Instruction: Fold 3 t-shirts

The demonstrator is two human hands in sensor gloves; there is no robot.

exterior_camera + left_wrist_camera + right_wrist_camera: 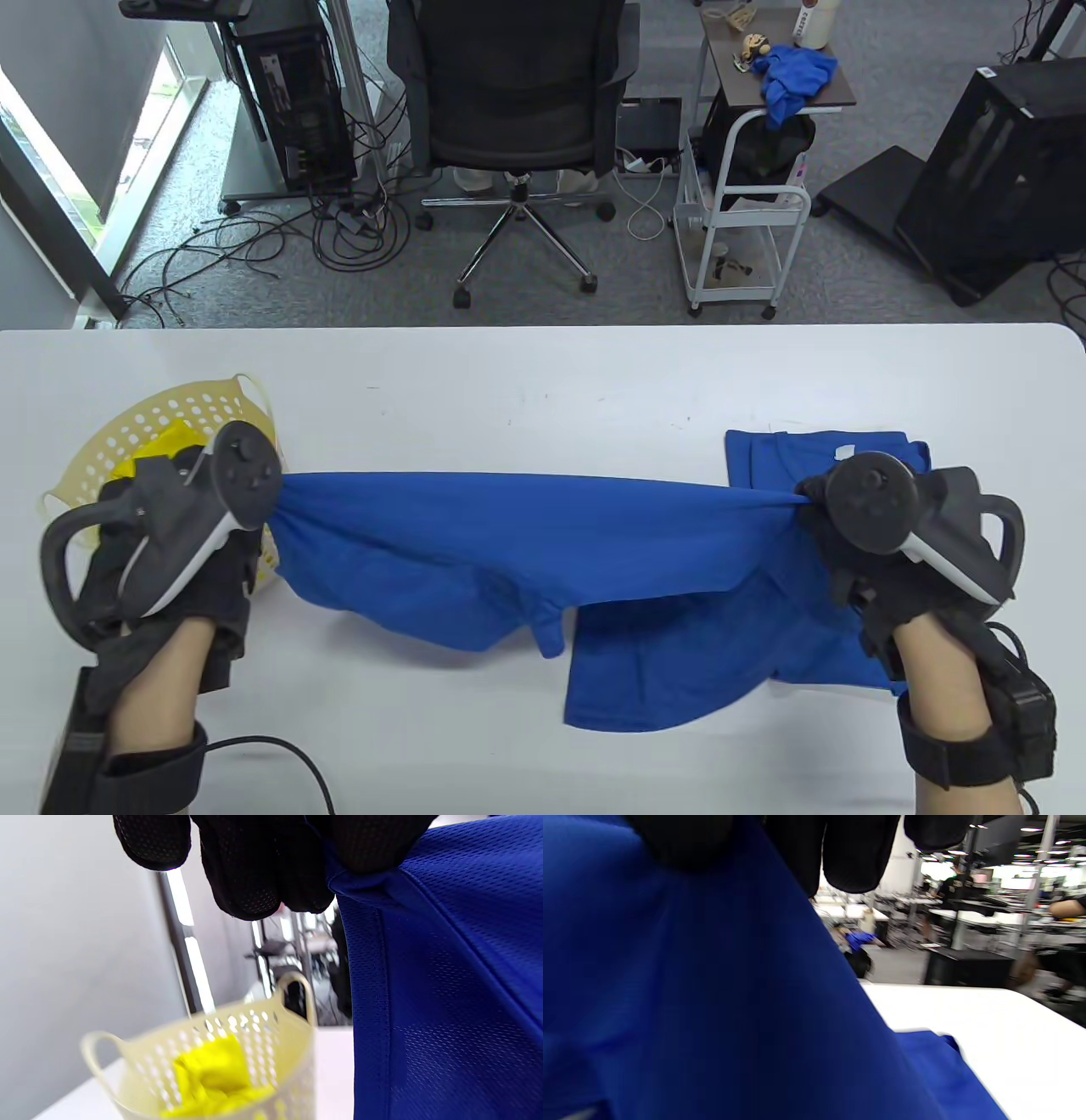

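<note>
A blue t-shirt [526, 552] hangs stretched above the white table [543, 382] between my two hands. My left hand [191, 526] pinches its left end; in the left wrist view my fingers [263, 870] grip the blue cloth [445, 984] at a seam. My right hand [857, 518] pinches its right end; the right wrist view shows the cloth [691, 1005] under my fingers [857, 853]. A folded blue t-shirt [814, 454] lies flat on the table behind my right hand. A yellow t-shirt [212, 1077] lies crumpled in the basket.
A cream perforated basket [161, 416] stands at the table's left, just behind my left hand, also in the left wrist view [254, 1027]. Beyond the table's far edge are an office chair [517, 102] and a white cart [747, 221].
</note>
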